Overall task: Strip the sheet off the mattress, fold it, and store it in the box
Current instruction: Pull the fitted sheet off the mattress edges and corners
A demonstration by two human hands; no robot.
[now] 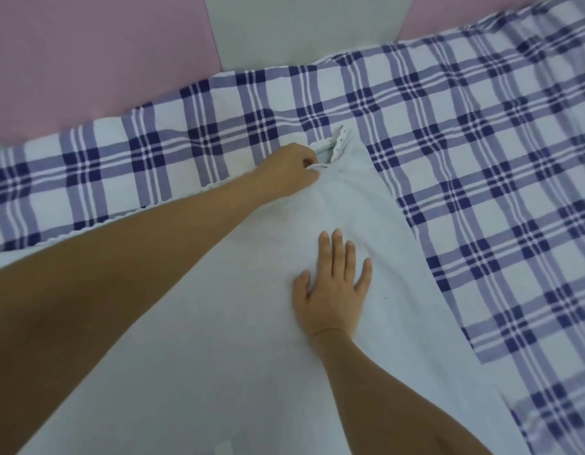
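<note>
Head view puts our right hand nearest, fingers straight and spread, pressing flat on the white sheet, which lies across the plaid cloth covering the bed. Farther out, our left hand pinches the sheet's lace-trimmed corner, fingers curled round a bunched fold. Beyond it the plaid runs up to the pink wall panels; no box is in sight. We judge the risk to be a crooked fold: if we pull the corner while the flat palm pins too little cloth, the layers could slide, or the pinch could catch the plaid beneath and drag it along.
</note>
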